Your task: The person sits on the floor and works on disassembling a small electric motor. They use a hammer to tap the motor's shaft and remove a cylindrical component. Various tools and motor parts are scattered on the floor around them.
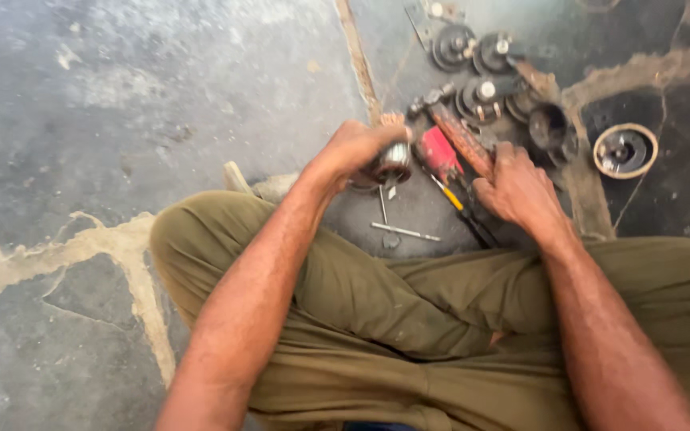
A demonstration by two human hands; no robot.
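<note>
Seat: the person sits cross-legged on the floor in olive trousers [409, 319], knees spread wide, which leaves a bare patch between the legs where the work sits close under both arms.
Loose pins: two thin metal rods [397, 227] lie crossed on that patch, just beyond the trousers and nearer than both hands.
Left hand: the left hand [353, 152] is curled over the top of a small round metal part [393, 164], fingers wrapped closed about it; it appears to be pressed down against the floor, seemingly to keep it from turning or rolling.
Right hand: the right hand [521, 187] is closed around the near end of a rusty brown tool handle [461, 136], which slants up and left to a metal head just beside the round part.
Between the hands: a red-bodied tool [441, 152] and a yellow-handled driver [449, 195] lie on the floor, touching the rusty handle's left side.
Far spread: dark pulley-like discs [481, 72] sit in a cluster beyond the hands; a tan-rimmed ring with a dark hub [624, 150] lies apart at far right.
Floor: grey, stained concrete floor [161, 88], cracked, the cracks filled with paler cement in branching lines.
Room: nothing but floor shows; no walls or furniture in view.
</note>
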